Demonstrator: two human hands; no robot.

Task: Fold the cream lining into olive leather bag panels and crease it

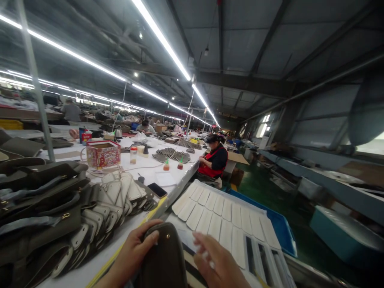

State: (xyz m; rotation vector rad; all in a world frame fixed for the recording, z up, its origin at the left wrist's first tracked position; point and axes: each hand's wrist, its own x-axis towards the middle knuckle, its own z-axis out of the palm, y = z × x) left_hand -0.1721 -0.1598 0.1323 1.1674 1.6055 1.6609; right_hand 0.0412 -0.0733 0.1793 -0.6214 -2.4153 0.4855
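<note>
My left hand (136, 246) grips the upper left edge of a dark olive leather piece (165, 256) with a rounded end and a small gold stud, thumb on its face. To its right, my right hand (220, 262) is slightly blurred, fingers partly bent and apart, and I make out nothing in it. It hovers before a tray (196, 183) with rows of pale, rounded strips (223, 208). On the table at left lies a pile of pale-lined flaps (111, 196) with small metal studs, beside stacked dark olive leather pieces (45, 180) with gold fittings.
A phone (157, 190) lies near the yellow-taped table edge (120, 250). Beyond stand a red patterned box (103, 155), a jar (133, 155) and two small bottles (180, 164). A co-worker in a red apron (214, 160) sits ahead. A blue bin (285, 232) is under the tray.
</note>
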